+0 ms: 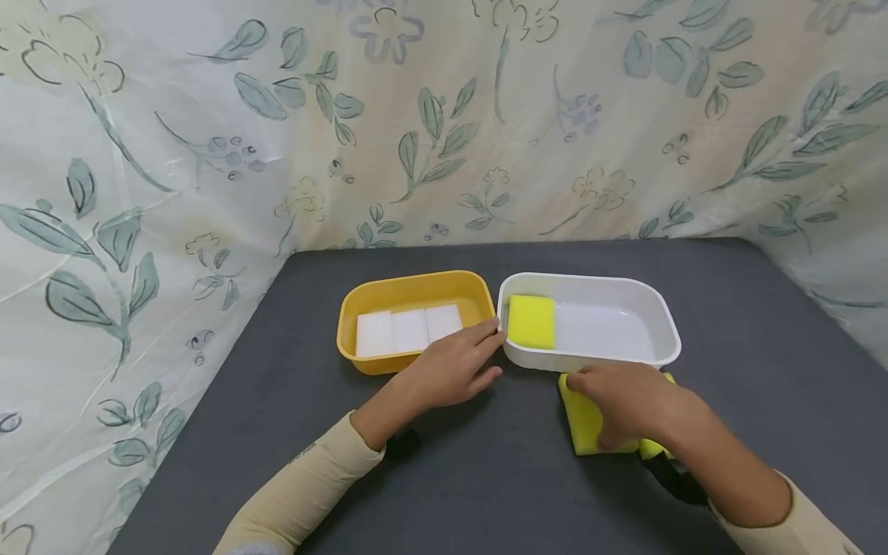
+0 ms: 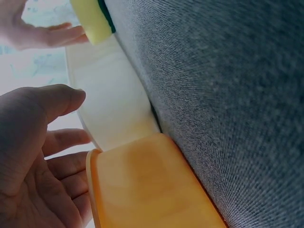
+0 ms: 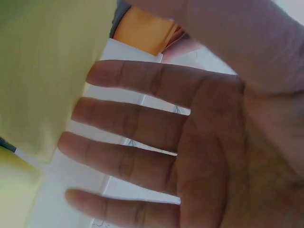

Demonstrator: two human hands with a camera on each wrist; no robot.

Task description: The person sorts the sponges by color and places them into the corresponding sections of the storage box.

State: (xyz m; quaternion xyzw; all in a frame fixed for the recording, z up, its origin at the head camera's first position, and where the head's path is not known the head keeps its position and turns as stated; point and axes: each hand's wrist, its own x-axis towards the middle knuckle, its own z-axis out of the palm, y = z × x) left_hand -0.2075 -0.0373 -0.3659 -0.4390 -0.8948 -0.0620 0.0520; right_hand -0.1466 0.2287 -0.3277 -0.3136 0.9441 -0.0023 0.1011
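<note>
My left hand reaches over the near right corner of the yellow tray, fingers extended, fingertips beside the white tray's near left corner. In the left wrist view its fingers lie behind the yellow tray's rim. My right hand is over a yellow sponge just in front of the white tray. It grips this sponge from above, thumb toward the near side and fingers toward the tray; the palm hides part of it. More yellow sponge shows under the hand's right side, also in the right wrist view.
Several white sponge blocks stand in a row in the yellow tray. One yellow sponge lies at the left end inside the white tray. Both trays stand side by side on a dark grey table. A floral curtain hangs behind.
</note>
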